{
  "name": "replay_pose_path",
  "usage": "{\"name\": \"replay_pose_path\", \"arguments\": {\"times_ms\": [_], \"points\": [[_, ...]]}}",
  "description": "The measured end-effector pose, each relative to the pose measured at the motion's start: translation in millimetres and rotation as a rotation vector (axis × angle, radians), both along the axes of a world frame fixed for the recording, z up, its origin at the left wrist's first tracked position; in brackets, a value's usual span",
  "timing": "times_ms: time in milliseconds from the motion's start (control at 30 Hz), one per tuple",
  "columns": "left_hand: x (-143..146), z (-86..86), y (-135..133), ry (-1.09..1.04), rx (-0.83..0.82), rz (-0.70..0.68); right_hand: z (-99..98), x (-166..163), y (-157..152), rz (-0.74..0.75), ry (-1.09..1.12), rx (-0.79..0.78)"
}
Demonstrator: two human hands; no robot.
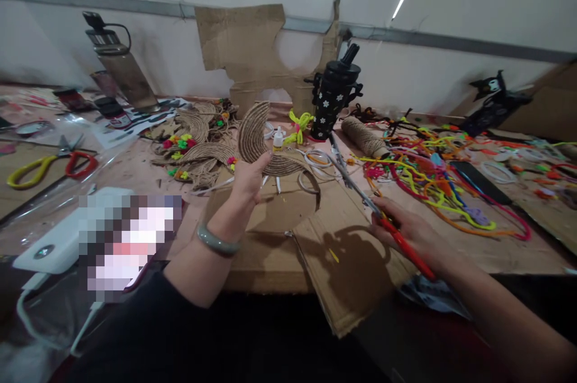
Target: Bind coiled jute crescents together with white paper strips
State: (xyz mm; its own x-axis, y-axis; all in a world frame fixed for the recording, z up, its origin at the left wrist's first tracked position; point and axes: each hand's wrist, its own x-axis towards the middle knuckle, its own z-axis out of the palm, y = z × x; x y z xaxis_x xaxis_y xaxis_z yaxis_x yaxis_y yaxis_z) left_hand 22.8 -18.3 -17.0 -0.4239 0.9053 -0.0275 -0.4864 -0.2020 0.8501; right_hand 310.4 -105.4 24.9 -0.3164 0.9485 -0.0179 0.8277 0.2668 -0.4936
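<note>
My left hand (247, 180) is closed on a crescent-shaped piece wrapped in jute twine (251, 130), held upright above the table. My right hand (408, 231) grips red-handled scissors (360, 193), blades pointing away toward the back of the table. Below both hands lies a sheet of cardboard (342, 263) with a curved cutout. A green bangle (216, 242) sits on my left wrist.
Jute-wrapped shapes with bright pompoms (193, 145) lie behind. A twine spool (364, 137), black tumbler (333, 97), small glue bottle (278, 138) and a heap of coloured pipe cleaners (433, 178) stand right. Yellow-red scissors (49, 163), a white power bank (58, 238), a steel bottle (121, 67) left.
</note>
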Motion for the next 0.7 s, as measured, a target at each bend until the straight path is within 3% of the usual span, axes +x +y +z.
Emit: {"name": "replay_pose_path", "arguments": {"times_ms": [300,700], "points": [[7,5.3,-9,0.019,-0.005,-0.135,17.0,-19,17,0.108,-0.145,-0.096],[7,9.5,-12,0.067,0.085,-0.128,24.7,-13,20,0.140,-0.246,-0.105]]}}
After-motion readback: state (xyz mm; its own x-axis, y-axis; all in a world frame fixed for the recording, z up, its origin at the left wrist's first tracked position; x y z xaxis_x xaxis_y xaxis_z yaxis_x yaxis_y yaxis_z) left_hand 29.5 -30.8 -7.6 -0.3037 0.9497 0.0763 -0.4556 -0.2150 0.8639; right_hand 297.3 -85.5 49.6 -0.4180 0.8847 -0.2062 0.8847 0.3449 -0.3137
